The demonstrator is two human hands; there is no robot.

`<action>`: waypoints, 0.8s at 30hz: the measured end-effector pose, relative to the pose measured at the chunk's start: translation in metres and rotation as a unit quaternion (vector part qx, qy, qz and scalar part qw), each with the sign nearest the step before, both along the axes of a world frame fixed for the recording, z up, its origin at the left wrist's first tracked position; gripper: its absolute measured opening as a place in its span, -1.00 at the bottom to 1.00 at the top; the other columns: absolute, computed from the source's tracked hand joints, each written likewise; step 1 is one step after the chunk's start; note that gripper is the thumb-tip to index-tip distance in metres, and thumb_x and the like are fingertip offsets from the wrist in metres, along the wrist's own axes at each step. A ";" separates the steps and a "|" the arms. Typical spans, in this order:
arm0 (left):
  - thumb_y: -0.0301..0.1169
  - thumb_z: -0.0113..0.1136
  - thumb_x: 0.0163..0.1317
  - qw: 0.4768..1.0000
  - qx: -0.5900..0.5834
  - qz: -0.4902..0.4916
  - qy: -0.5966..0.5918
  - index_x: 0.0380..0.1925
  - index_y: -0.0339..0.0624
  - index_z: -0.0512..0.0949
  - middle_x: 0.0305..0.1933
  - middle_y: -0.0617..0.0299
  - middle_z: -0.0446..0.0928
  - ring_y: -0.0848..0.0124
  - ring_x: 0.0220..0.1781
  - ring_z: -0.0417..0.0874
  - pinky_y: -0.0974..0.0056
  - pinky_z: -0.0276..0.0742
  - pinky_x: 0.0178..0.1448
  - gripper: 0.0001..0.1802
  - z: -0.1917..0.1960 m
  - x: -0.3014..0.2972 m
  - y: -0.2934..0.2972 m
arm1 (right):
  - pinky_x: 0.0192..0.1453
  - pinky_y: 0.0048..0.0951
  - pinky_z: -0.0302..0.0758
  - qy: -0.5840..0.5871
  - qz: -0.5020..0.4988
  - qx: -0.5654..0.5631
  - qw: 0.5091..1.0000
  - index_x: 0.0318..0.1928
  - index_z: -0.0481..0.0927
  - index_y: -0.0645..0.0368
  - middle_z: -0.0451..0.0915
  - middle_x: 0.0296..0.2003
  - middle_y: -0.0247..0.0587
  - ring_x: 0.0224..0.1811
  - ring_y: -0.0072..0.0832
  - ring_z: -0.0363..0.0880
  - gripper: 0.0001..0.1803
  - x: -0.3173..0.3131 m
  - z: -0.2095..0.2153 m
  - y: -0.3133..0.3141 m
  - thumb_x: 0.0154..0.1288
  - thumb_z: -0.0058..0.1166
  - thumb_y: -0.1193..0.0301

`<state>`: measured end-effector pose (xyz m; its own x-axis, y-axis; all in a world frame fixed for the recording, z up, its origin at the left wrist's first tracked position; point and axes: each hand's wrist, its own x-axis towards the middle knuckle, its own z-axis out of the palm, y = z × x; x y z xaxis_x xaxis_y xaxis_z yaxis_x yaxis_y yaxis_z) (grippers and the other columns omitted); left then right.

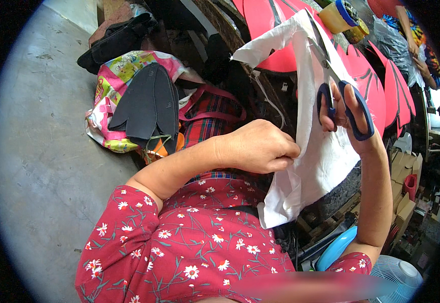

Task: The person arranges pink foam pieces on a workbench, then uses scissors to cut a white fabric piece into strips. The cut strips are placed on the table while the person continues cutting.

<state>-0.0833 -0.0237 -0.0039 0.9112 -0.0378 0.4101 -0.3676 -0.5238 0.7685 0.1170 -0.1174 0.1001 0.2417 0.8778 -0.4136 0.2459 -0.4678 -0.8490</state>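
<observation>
**Scissors cutting white cloth, both hands busy**

Hidden first: scissor blades mostly lost against white cloth (326, 151), tips hard to make out near top of sheet. Lower end of cloth bunched, dropping behind red floral sleeve (189, 242). Fingertips of left hand (258, 147) tucked under cloth edge, not visible. Lower right blurred; fan (397, 275) cut off by frame edge.

Scissors (338, 96) with blue handles, upper right of centre, held up over cloth. Long axis running from handles up and left toward blade tips, tilted slightly off vertical. Blades look part open, hard to be sure.

Right hand (349, 118) gripping scissors, thumb and fingers through blue loops. Left hand clenched, pinching cloth edge just left of the cut line.

Around: red foam shapes (381, 86) behind cloth, stack of dark sole-shaped pieces (147, 103) on a patterned bag (111, 81) at left, yellow jar (341, 15) up top, grey floor (43, 151).
</observation>
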 end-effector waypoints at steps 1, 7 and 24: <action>-0.37 0.16 0.11 1.000 -0.003 0.007 0.011 -0.37 -0.22 0.59 -0.39 0.07 0.58 0.06 -0.32 0.65 0.06 0.56 -0.26 -0.84 -0.001 0.000 0.001 | -0.38 -0.55 0.21 0.015 -0.032 0.025 0.999 -0.20 0.45 0.18 0.32 -0.63 -0.40 -0.58 -0.62 0.24 -0.26 -0.001 -0.001 -0.001 0.36 -0.20 -0.35; -0.13 0.23 0.18 0.996 0.022 0.057 0.063 -0.37 -0.23 0.59 -0.42 0.08 0.57 0.05 -0.34 0.65 0.06 0.55 -0.27 -0.66 0.005 -0.006 0.008 | -0.66 -0.62 0.22 -0.007 -0.075 0.059 0.995 -0.40 0.45 0.16 0.32 -0.73 -0.46 -0.76 -0.70 0.26 -0.41 -0.002 -0.003 -0.007 0.38 0.05 -0.17; -0.61 0.14 0.18 0.950 -0.121 0.276 -0.081 0.29 -0.30 0.36 -0.04 -0.12 0.62 0.33 -0.23 0.67 0.30 0.58 -0.05 -0.40 0.012 0.031 0.016 | -0.49 -0.60 0.28 -0.040 -0.002 0.000 0.999 -0.21 0.47 0.15 0.48 -0.57 -0.38 -0.56 -0.66 0.39 -0.41 -0.014 0.008 -0.014 0.44 -0.13 -0.19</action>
